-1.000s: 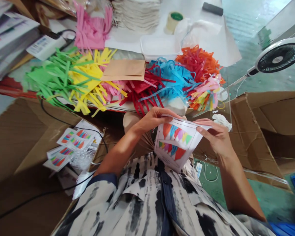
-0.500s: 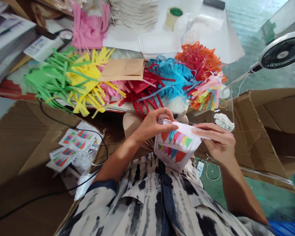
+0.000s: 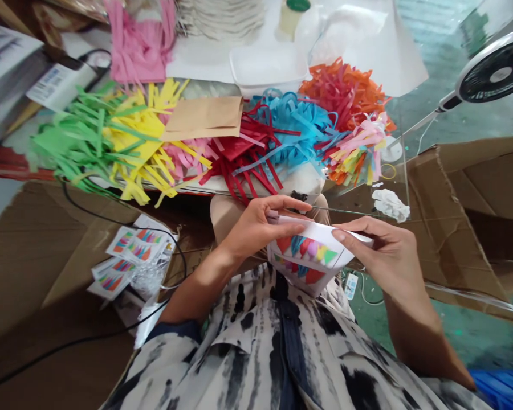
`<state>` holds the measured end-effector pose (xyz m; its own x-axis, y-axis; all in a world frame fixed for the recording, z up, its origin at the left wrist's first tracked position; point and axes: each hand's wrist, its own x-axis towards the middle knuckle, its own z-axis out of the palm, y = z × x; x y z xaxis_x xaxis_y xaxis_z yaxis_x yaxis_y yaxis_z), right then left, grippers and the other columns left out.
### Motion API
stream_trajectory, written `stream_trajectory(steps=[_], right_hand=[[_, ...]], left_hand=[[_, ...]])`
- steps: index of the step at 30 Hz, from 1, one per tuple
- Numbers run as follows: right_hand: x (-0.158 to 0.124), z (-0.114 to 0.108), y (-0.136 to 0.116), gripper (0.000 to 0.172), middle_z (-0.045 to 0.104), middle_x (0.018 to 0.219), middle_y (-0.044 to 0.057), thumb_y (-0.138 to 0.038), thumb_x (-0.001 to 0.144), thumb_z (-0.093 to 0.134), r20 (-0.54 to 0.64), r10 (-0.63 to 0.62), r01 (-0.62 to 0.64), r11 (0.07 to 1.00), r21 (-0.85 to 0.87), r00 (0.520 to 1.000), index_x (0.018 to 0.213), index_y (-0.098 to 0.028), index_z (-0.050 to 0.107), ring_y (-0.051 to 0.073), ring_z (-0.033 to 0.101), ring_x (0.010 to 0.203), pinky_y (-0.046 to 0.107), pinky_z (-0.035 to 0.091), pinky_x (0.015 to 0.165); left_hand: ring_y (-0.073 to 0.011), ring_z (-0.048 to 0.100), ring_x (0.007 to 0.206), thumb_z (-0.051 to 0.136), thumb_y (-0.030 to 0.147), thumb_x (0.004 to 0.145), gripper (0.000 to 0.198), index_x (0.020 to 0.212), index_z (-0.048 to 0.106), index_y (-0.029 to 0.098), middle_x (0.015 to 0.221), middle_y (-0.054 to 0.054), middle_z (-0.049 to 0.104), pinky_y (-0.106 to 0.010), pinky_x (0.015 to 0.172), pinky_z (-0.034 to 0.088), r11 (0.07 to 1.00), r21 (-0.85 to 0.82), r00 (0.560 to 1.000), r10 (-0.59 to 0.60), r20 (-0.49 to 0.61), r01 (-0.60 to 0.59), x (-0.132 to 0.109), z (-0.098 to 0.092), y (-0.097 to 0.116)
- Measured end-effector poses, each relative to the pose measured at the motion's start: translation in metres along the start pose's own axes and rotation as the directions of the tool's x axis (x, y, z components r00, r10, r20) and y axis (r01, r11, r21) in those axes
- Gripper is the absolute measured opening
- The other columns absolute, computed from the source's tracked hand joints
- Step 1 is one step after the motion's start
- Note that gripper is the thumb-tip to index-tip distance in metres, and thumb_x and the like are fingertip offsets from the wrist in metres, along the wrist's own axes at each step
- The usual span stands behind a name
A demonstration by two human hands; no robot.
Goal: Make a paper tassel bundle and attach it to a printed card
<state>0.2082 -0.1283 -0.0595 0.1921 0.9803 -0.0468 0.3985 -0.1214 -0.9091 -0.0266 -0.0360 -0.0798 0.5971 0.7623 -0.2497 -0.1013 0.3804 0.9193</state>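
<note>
Between both hands, above my lap, is a white printed card (image 3: 304,273) with pictures of colourful tassels on it. My left hand (image 3: 263,225) pinches its upper left edge, thumb in front and fingers behind. On the upper right edge my right hand (image 3: 382,245) has a similar pinch, its thumb on the printed side. The card's top part looks bent or folded over. On the table edge just beyond lie cut paper tassels: green (image 3: 74,139), yellow (image 3: 139,145), dark red (image 3: 235,151) and blue (image 3: 293,122). A folded brown paper piece (image 3: 203,118) rests over some of them.
A white tray (image 3: 267,67) and a tape roll (image 3: 291,20) stand farther back. At the right are a small fan (image 3: 496,74), crumpled tissue (image 3: 390,205) and an open cardboard box (image 3: 444,228). More printed cards (image 3: 123,265) lie at lower left, near a black cable (image 3: 81,339).
The card's top edge tilts more toward me, and its printed face looks shorter. Both hands keep their hold and sit slightly lower. The view has shifted a little.
</note>
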Motion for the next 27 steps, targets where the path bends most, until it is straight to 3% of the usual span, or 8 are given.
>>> stream_trajectory(steps=[5, 15, 18, 21, 24, 27], right_hand=[[0.000, -0.001, 0.004, 0.008, 0.082, 0.087, 0.001, -0.037, 0.086, 0.088, -0.007, 0.021, -0.020, 0.999, 0.038, 1.000, 0.091, -0.030, 0.087, 0.017, 0.074, 0.075, 0.026, 0.056, 0.064], [0.006, -0.002, 0.023, 0.020, 0.077, 0.077, 0.001, -0.043, 0.090, 0.085, -0.077, 0.126, -0.112, 0.981, 0.160, 0.989, 0.084, -0.024, 0.084, 0.014, 0.064, 0.065, 0.025, 0.048, 0.057], [0.017, -0.001, 0.031, 0.019, 0.081, 0.090, 0.001, -0.045, 0.097, 0.077, -0.065, 0.066, -0.055, 0.986, 0.157, 0.996, 0.105, -0.029, 0.085, 0.015, 0.070, 0.075, 0.027, 0.054, 0.066], [0.026, -0.003, 0.038, 0.030, 0.082, 0.115, 0.002, -0.042, 0.098, 0.076, -0.002, -0.053, 0.052, 0.987, 0.151, 0.999, 0.127, -0.036, 0.079, 0.019, 0.076, 0.097, 0.031, 0.061, 0.082], [0.032, -0.008, 0.042, 0.033, 0.079, 0.129, 0.002, -0.036, 0.096, 0.079, 0.023, -0.214, 0.212, 0.975, 0.070, 0.977, 0.129, -0.039, 0.078, 0.022, 0.074, 0.113, 0.036, 0.062, 0.093], [0.036, -0.014, 0.042, 0.034, 0.079, 0.128, 0.002, -0.030, 0.098, 0.076, 0.075, -0.338, 0.342, 0.939, -0.046, 0.938, 0.131, -0.040, 0.077, 0.022, 0.074, 0.114, 0.039, 0.061, 0.098]], left_hand=[[-0.0245, 0.083, 0.089, 0.092, 0.036, 0.081, 0.039, 0.114, 0.084, 0.019, 0.104, -0.010, 0.086, -0.028, 0.077, 0.066, 1.000, 0.008, 0.998, -0.003, 0.063, 0.003, 0.007, -0.010, -0.011], [-0.0246, 0.083, 0.089, 0.093, 0.035, 0.080, 0.037, 0.114, 0.085, 0.021, 0.101, -0.009, 0.086, -0.029, 0.078, 0.065, 0.997, 0.045, 0.998, 0.057, -0.022, -0.056, 0.022, -0.022, -0.027], [-0.0283, 0.081, 0.109, 0.093, 0.036, 0.080, 0.051, 0.128, 0.079, 0.027, 0.126, -0.009, 0.081, -0.035, 0.091, 0.065, 0.985, 0.018, 0.985, 0.174, 0.009, -0.174, 0.034, -0.024, -0.030], [-0.0309, 0.076, 0.121, 0.095, 0.038, 0.077, 0.048, 0.121, 0.081, 0.026, 0.132, -0.010, 0.078, -0.039, 0.101, 0.063, 0.953, 0.112, 0.960, 0.280, 0.028, -0.281, 0.042, -0.027, -0.025], [-0.0296, 0.071, 0.129, 0.094, 0.038, 0.079, 0.038, 0.113, 0.085, 0.026, 0.133, -0.011, 0.078, -0.042, 0.110, 0.057, 0.881, 0.272, 0.922, 0.368, 0.119, -0.387, 0.046, -0.031, -0.016], [-0.0285, 0.069, 0.130, 0.098, 0.041, 0.073, 0.048, 0.118, 0.084, 0.031, 0.139, -0.011, 0.073, -0.043, 0.111, 0.056, 0.785, 0.364, 0.865, 0.440, 0.240, -0.501, 0.052, -0.036, -0.013]])
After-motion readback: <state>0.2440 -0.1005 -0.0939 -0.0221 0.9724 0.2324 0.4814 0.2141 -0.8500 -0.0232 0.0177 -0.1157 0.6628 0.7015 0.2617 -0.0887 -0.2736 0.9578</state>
